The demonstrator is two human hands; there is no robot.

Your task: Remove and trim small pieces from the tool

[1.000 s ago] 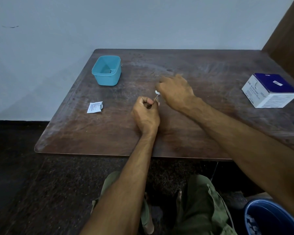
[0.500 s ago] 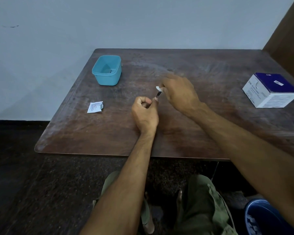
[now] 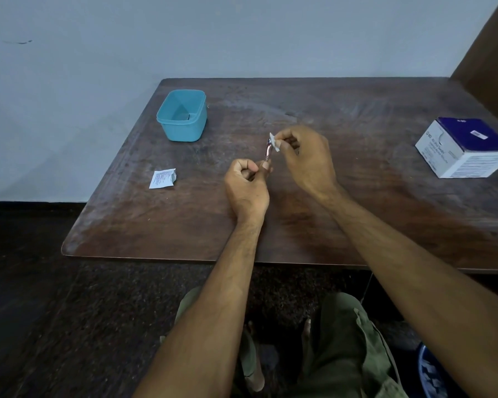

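While both forearms reach in from the near edge over the knees, the work sits above the middle of the wooden table (image 3: pixel 184 225), raised off its surface.

Left hand (image 3: pixel 246 186): nearer of the two, curled into a fist, thumb and forefinger clamped round the lower end of a small pinkish metal tool (image 3: pixel 267 152). What kind of tool cannot be told; it is small and partly hidden in the fist.

Tool axis: long axis runs from the left fist up and away, tilted slightly right, so the free tip points to the far side and meets the right hand.

Right hand (image 3: pixel 308 159): just beyond and to the right of the left, fingers curled, thumb and fingertips pinching a small white swab (image 3: pixel 274 141). Swab is touching the tool's far tip, on its right side. Hands close together but not touching each other as far as can be seen.

Left of the hands, well apart: a torn white sachet (image 3: pixel 162 178) lying flat. Farther left and back: an open teal plastic tub (image 3: pixel 182 117); its contents cannot be made out. Far right edge: a blue-and-white carton (image 3: pixel 466 147), closed.

Near right corner, below table level: rim of a blue bin (image 3: pixel 427 372)
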